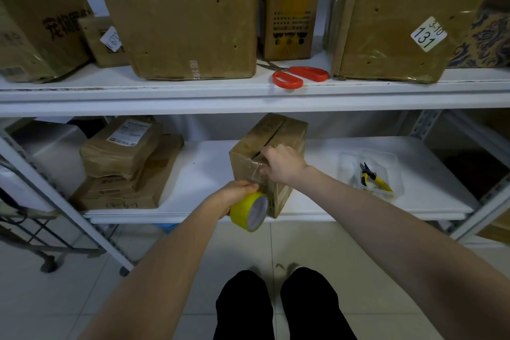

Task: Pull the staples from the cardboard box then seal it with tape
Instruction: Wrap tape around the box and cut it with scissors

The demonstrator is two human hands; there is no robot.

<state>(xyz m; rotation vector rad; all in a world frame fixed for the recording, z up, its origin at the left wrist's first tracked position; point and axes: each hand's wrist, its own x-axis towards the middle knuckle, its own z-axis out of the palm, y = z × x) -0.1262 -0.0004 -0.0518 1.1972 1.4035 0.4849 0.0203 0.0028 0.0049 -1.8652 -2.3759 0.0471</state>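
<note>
A small brown cardboard box (287, 130) stands on the lower white shelf (204, 163), its top flaps meeting along a dark seam. My right hand (281, 164) presses on the box's near top edge, over a strip of clear tape that runs down the front face. My left hand (234, 194) holds a yellow roll of tape (249, 211) just below and in front of the box, the strip stretched up to the box. Yellow-handled pliers (372, 178) lie in a clear plastic tray (369, 171) to the right of the box.
Red-handled scissors (299, 76) lie on the upper shelf (248, 94) among several large cardboard boxes. A stack of wrapped parcels (124, 163) sits at the left of the lower shelf. A metal shelf post (69, 215) slants down at the left. My legs show above the tiled floor.
</note>
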